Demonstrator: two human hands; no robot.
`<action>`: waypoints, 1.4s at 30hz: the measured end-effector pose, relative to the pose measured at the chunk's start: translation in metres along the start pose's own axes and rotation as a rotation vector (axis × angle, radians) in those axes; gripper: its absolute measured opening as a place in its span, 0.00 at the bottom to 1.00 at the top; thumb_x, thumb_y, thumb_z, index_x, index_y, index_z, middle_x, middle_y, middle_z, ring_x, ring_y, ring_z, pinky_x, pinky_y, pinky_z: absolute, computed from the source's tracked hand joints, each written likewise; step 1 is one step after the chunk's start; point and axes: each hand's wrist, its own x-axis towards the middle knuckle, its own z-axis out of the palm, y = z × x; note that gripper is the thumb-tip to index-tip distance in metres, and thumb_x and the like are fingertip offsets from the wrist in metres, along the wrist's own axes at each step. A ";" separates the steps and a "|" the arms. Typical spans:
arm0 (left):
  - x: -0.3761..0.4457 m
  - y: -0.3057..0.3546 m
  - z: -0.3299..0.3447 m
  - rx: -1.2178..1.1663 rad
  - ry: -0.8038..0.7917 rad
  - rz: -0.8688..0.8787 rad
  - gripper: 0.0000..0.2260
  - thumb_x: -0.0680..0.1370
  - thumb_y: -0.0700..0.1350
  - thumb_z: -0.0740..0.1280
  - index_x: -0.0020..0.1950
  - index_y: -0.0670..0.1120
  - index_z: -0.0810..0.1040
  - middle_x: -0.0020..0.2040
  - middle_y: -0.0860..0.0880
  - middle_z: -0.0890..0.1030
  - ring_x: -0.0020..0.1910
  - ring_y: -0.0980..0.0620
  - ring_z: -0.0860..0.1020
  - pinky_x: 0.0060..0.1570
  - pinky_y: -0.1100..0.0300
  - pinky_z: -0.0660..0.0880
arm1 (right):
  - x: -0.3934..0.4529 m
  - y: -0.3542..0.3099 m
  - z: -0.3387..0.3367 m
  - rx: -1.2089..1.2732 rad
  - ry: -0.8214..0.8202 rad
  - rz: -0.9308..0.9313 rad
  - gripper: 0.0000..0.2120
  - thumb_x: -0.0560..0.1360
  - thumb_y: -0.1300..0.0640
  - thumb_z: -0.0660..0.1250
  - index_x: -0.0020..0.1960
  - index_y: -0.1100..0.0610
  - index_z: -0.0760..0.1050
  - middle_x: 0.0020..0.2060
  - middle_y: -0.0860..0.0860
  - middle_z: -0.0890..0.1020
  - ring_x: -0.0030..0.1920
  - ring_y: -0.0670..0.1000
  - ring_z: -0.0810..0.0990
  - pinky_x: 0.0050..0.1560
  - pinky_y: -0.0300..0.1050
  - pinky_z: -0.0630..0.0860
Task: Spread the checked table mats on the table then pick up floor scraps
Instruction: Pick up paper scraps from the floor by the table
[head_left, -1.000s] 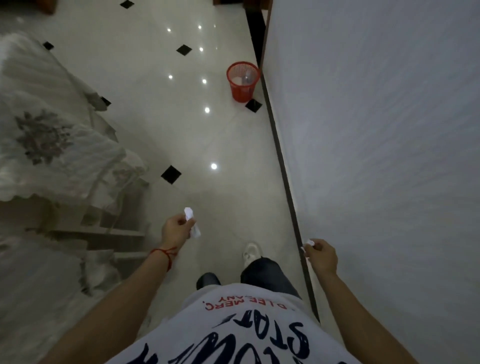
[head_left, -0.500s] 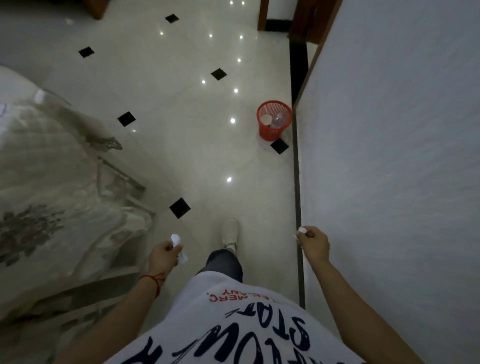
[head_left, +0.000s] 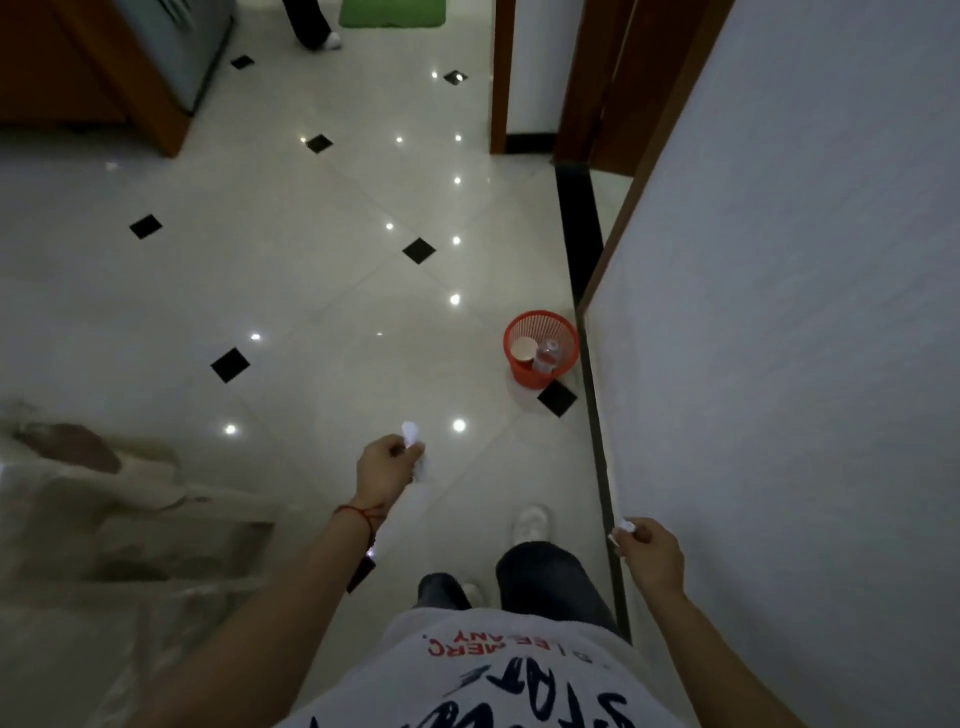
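Clearly both hands pinch small crumpled white scraps (head_left: 410, 432).

Glossy tile floor (head_left: 322, 291) w/ red mesh bin (head_left: 541, 347) by wall, green mat (head_left: 392, 12) far end.

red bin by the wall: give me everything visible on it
The red bin is a small round wastebasket of what looks like mesh plastic, tapering toward its base. It stands upright on the pale tiled floor, close to the wall's dark skirting, beside a black inset tile. Inside lie a paper cup and a clear plastic bottle. No hand touches it.
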 end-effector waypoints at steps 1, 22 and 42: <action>0.017 0.015 0.007 -0.003 -0.009 0.009 0.18 0.73 0.40 0.68 0.25 0.46 0.65 0.26 0.44 0.69 0.33 0.48 0.73 0.45 0.41 0.79 | 0.015 -0.008 0.001 0.001 -0.001 0.007 0.07 0.76 0.59 0.64 0.47 0.63 0.78 0.39 0.57 0.81 0.42 0.57 0.79 0.39 0.40 0.70; 0.211 0.131 0.092 0.175 -0.063 -0.285 0.15 0.73 0.43 0.69 0.28 0.42 0.71 0.31 0.37 0.77 0.37 0.35 0.81 0.47 0.40 0.78 | 0.301 -0.218 0.025 -0.081 -0.091 0.036 0.04 0.73 0.62 0.66 0.45 0.62 0.78 0.40 0.58 0.80 0.43 0.58 0.78 0.39 0.40 0.67; 0.438 0.096 0.319 0.466 -0.415 -0.217 0.14 0.74 0.45 0.68 0.31 0.45 0.70 0.38 0.42 0.78 0.43 0.39 0.80 0.49 0.50 0.77 | 0.506 -0.140 0.195 0.051 -0.145 0.306 0.08 0.74 0.59 0.66 0.52 0.61 0.76 0.44 0.56 0.81 0.45 0.55 0.81 0.41 0.41 0.73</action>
